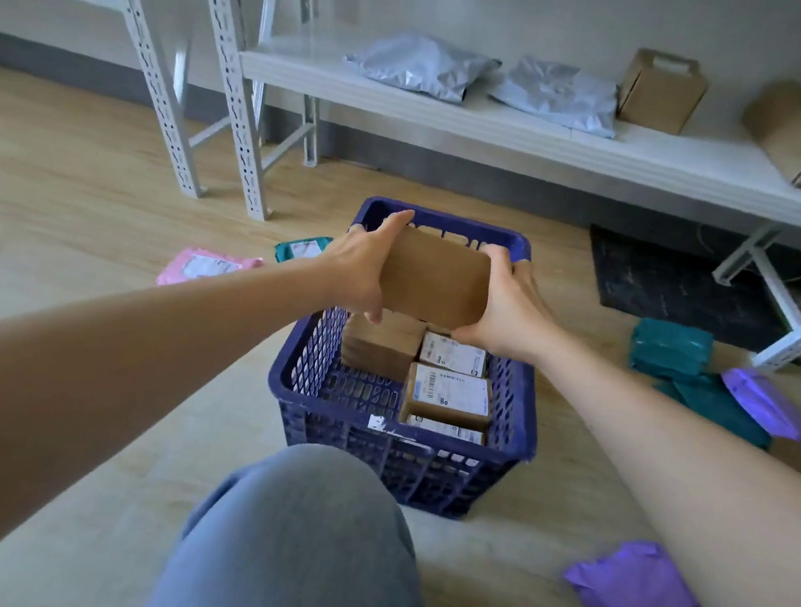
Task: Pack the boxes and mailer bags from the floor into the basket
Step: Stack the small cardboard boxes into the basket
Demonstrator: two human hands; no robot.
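Left hand and right hand — gripping brown box by its ends, above basket far edge | Advice: lower level into far-left corner, beside packed boxes.

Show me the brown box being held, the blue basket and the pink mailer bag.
brown box (434,277), head view, middle of its plain face.
blue basket (526,407), head view, right-hand rim.
pink mailer bag (205,267), head view, white label at its middle.
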